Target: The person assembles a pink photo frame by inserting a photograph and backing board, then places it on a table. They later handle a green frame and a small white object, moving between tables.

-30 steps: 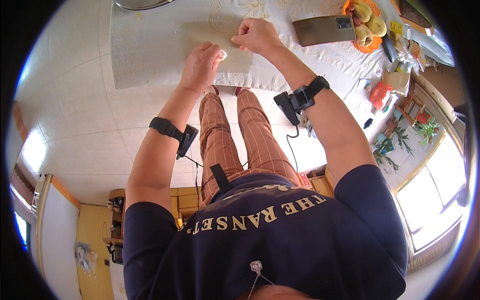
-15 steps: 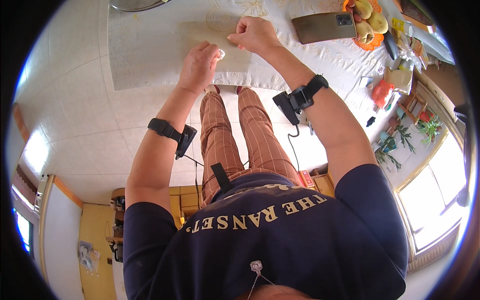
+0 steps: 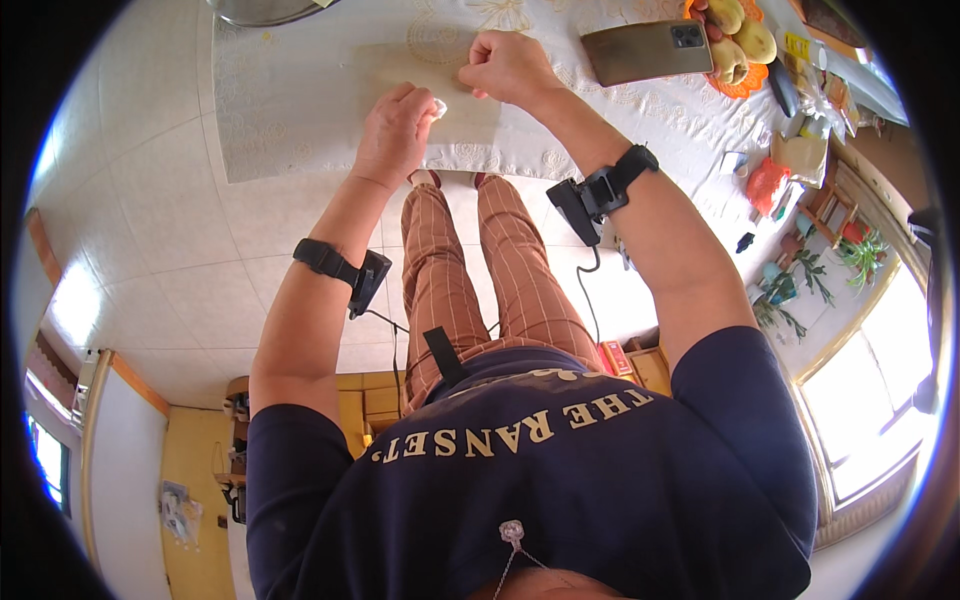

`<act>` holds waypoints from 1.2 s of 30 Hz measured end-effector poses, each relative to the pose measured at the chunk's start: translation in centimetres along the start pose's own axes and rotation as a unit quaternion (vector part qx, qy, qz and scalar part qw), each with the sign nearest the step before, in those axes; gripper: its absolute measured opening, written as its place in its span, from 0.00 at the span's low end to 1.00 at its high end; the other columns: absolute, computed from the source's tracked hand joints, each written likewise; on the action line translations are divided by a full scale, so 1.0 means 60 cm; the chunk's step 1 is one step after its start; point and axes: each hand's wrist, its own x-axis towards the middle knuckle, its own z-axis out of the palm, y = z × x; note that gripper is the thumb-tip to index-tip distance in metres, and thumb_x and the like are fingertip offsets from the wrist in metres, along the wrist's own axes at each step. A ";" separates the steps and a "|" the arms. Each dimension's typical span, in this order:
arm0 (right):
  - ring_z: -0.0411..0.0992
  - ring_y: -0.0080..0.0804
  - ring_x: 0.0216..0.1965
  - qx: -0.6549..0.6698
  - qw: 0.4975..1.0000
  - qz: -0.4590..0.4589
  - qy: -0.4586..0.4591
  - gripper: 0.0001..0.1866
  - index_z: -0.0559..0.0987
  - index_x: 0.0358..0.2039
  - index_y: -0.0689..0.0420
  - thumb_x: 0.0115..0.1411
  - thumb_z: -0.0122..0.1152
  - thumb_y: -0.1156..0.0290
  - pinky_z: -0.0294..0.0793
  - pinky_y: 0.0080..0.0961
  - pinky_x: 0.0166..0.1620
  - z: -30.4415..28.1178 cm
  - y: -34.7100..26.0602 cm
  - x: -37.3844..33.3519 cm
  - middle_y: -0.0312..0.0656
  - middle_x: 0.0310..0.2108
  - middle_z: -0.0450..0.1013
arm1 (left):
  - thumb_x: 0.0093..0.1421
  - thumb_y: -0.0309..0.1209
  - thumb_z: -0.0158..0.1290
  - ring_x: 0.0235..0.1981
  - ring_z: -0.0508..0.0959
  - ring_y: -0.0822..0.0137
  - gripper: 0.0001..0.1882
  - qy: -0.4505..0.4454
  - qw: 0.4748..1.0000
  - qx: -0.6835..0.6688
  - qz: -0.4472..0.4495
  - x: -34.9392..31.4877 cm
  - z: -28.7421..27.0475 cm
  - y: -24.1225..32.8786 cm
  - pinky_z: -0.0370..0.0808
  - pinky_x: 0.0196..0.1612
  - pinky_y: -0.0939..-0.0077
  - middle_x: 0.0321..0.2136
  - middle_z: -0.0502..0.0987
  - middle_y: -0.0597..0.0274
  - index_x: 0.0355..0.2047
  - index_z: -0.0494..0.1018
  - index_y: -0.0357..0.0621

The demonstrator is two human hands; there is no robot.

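Observation:
Over the pale patterned tablecloth [image 3: 300, 110], my left hand [image 3: 393, 135] is closed, and a small white wad [image 3: 440, 108] pokes out at its fingertips. Whether the wad is tissue, cloth or something else is too small to tell. A little farther off and to the right, my right hand [image 3: 510, 70] is curled with thumb and forefinger pinched together. Anything between those fingers is hidden or too fine to see. The two hands are apart, with a short gap of tablecloth between them.
Right of my right hand lies a phone [image 3: 648, 52], back up, beside an orange openwork basket [image 3: 742, 92] of fruit. A round metal tray [image 3: 265, 10] edges in at the far left. A red plastic bag [image 3: 767, 187] and potted plants [image 3: 790, 290] stand farther right.
My right thumb has drawn in closer against the curled fingers. Otherwise both hands stay almost where they were, and the white wad is still in my left hand.

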 end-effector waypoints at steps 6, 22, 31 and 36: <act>0.77 0.28 0.21 0.158 0.987 0.038 -0.020 0.15 0.73 0.20 0.58 0.57 0.48 0.62 0.76 0.23 0.29 -0.007 0.017 0.015 0.41 0.17 0.74 | 0.53 0.22 0.51 0.29 0.74 0.51 0.02 0.098 0.994 0.033 -0.035 0.041 0.006 0.001 0.72 0.33 0.65 0.27 0.75 0.57 0.28 0.73 0.40; 0.74 0.30 0.16 0.027 0.996 -0.082 0.031 0.11 0.72 0.24 0.59 0.59 0.44 0.69 0.74 0.26 0.26 0.006 0.044 0.020 0.40 0.18 0.71 | 0.55 0.25 0.49 0.31 0.75 0.51 0.01 0.104 0.982 0.158 0.014 0.079 0.050 -0.006 0.72 0.33 0.58 0.28 0.74 0.57 0.28 0.71 0.46; 0.75 0.26 0.17 -0.109 0.978 -0.176 0.023 0.04 0.72 0.26 0.56 0.56 0.49 0.73 0.76 0.23 0.27 0.014 0.065 0.044 0.35 0.20 0.71 | 0.51 0.22 0.47 0.33 0.74 0.51 0.04 -0.041 0.995 0.088 0.017 -0.022 0.100 0.055 0.72 0.36 0.59 0.26 0.73 0.53 0.27 0.70 0.43; 0.78 0.33 0.19 -0.031 0.997 -0.069 -0.004 0.19 0.74 0.27 0.61 0.62 0.36 0.63 0.77 0.29 0.35 0.006 0.037 0.031 0.44 0.18 0.75 | 0.54 0.23 0.49 0.33 0.75 0.50 0.01 -0.103 0.991 0.078 0.030 -0.065 0.110 0.082 0.72 0.36 0.59 0.28 0.73 0.51 0.26 0.68 0.40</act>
